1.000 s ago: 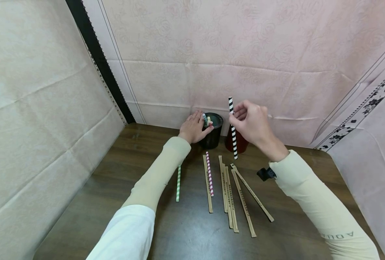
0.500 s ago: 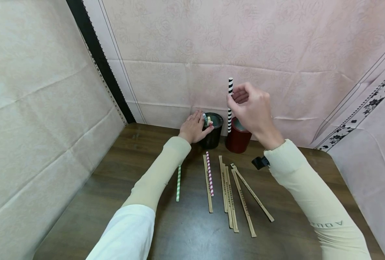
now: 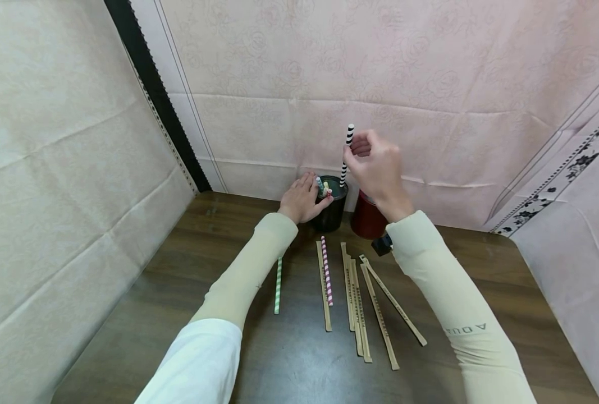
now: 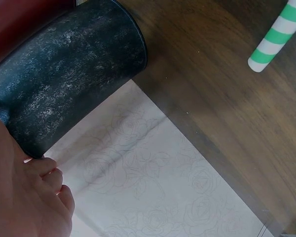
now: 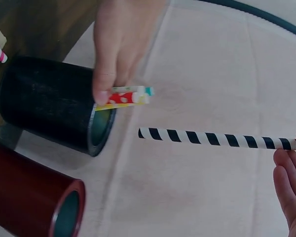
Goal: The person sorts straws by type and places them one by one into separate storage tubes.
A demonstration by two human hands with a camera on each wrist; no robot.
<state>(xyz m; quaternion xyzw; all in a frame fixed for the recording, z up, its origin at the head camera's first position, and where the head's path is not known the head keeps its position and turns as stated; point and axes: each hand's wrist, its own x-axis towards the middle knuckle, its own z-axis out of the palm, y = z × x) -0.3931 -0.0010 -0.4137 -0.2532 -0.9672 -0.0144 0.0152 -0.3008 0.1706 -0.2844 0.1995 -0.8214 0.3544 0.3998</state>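
Note:
A black-and-white striped paper straw stands nearly upright between the thumb and fingers of my right hand. In the right wrist view the straw's lower end hangs just beyond the mouth of a black cup, apart from the rim. My left hand grips the black cup's left rim, thumb in front and fingers behind. Beside that thumb, several colourful patterned straws stick out of the cup. A dark red cup stands just right of the black one, partly behind my right forearm.
On the wooden table lie a green striped straw, partly under my left sleeve, and a pink striped straw on a paper-wrapped one. Several more brown paper-wrapped straws lie to their right. A patterned cloth hangs behind the cups.
My right hand has lifted the black-and-white straw, then carried it left from in front of the red cup to above the black cup. My left hand has stayed put.

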